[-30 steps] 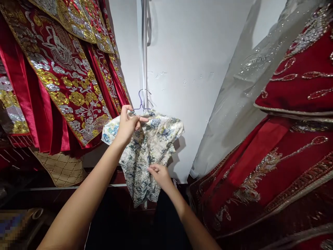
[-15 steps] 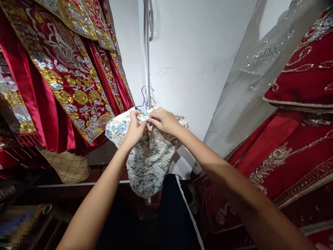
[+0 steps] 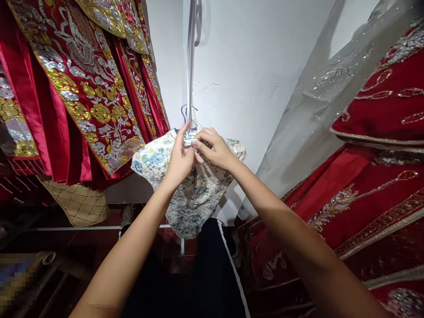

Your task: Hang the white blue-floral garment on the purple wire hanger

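A short-sleeved floral blouse (image 3: 155,161), white with blue and green flowers, hangs from a thin dark-blue hanger (image 3: 183,114) in front of me. At its neckline my left hand (image 3: 180,159) pinches the fabric, the index finger pointing upward. My right hand (image 3: 214,149) faces it from the other side, thumb and fingers closed on the neckline edge. The fingertips of both hands nearly meet at the centre of the collar. Whatever small fastening may lie between them is hidden. The lower part of the blouse hangs down close to my knee.
Behind the blouse rises a metal pole (image 3: 190,62) against a white wall (image 3: 251,57). Red embroidered garments (image 3: 99,101) hang at left. On the right are a sheer sparkling cloth (image 3: 298,128) and a beaded red dress (image 3: 351,176). A white bar (image 3: 89,228) runs low across the floor.
My left index finger has stretched upward from its bent pose. Both hands stay at the neckline, and the blouse has shifted slightly, its lower end pulled up a little. The view has shifted a bit.
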A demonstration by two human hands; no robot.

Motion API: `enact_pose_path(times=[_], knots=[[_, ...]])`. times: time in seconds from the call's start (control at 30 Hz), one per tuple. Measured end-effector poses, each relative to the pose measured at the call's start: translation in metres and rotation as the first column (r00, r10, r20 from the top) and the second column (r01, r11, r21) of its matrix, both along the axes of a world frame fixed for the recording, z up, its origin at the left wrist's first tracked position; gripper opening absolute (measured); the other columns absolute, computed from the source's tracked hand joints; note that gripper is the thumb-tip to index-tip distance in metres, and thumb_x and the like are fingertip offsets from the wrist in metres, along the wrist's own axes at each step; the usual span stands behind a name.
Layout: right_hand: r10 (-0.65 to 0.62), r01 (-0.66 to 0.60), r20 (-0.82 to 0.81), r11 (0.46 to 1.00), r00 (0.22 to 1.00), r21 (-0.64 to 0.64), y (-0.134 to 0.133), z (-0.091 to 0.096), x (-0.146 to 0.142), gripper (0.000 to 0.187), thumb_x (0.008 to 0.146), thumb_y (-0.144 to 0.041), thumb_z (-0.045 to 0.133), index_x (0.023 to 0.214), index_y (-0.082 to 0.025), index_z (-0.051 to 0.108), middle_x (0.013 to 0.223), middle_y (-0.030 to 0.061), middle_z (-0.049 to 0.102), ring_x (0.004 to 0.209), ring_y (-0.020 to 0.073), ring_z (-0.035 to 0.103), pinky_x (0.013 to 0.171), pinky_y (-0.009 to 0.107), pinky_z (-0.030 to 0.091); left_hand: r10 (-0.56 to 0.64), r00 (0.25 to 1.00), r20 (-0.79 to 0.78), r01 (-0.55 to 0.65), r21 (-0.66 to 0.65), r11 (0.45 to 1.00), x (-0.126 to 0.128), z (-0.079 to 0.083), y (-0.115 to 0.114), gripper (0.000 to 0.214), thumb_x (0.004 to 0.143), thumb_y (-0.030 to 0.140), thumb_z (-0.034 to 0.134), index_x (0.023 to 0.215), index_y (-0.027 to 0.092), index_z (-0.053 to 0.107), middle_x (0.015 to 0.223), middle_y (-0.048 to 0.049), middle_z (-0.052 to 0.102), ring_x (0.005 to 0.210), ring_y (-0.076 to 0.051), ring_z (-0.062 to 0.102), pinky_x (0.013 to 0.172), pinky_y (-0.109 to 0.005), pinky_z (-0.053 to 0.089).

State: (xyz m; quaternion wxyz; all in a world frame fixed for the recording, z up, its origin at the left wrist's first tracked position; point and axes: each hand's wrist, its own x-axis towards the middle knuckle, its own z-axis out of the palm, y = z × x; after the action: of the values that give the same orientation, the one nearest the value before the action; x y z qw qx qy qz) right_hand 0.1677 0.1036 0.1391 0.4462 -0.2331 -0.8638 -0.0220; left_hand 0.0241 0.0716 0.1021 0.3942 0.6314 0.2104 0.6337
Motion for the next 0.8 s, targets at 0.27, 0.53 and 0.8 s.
enact_pose_path(times=[0.27, 0.53, 0.8], knots=[[0.045, -0.023, -0.299, 0.997, 0.953, 0.078, -0.008, 0.049, 0.024, 0.052, 0.104, -0.049, 0.022, 0.098, -0.020, 0.065, 0.088, 0.0015, 0.059, 0.089, 0.0142, 0.059, 0.082, 0.036, 0.048, -0.028, 0.992, -0.119, -0.004, -0.259, 0.966, -0.021, -0.068, 0.019, 0.078, 0.085, 0.018, 0.045, 0.157, 0.023, 0.016, 0.061, 0.0011, 0.067, 0.033, -0.008, 0.041, 0.038, -0.019, 0.036], [-0.074, 0.097, 0.298, 0.993, 0.952, -0.065, -0.003, -0.035, 0.003, 0.020, 0.092, -0.012, 0.046, 0.096, -0.018, 0.065, 0.095, 0.0066, 0.064, 0.088, 0.0191, 0.058, 0.077, 0.032, 0.046, -0.072, 0.990, -0.122, 0.054, -0.140, 0.989, -0.020, -0.032, 0.000, 0.077, 0.087, 0.023, 0.054, 0.156, 0.026, 0.021, 0.060, 0.0016, 0.065, 0.032, -0.010, 0.044, 0.034, -0.021, 0.037], [-0.157, 0.161, -0.241, 0.987, 0.958, -0.001, 0.003, -0.007, 0.013, 0.021, 0.095, -0.021, 0.045, 0.093, -0.018, 0.065, 0.093, 0.0055, 0.067, 0.086, 0.0194, 0.060, 0.078, 0.031, 0.043, 0.027, 0.970, -0.243, -0.074, -0.183, 0.980, -0.019, -0.054, 0.034, 0.073, 0.085, 0.023, 0.054, 0.154, 0.023, 0.028, 0.060, 0.0026, 0.065, 0.034, -0.011, 0.049, 0.037, -0.022, 0.041]])
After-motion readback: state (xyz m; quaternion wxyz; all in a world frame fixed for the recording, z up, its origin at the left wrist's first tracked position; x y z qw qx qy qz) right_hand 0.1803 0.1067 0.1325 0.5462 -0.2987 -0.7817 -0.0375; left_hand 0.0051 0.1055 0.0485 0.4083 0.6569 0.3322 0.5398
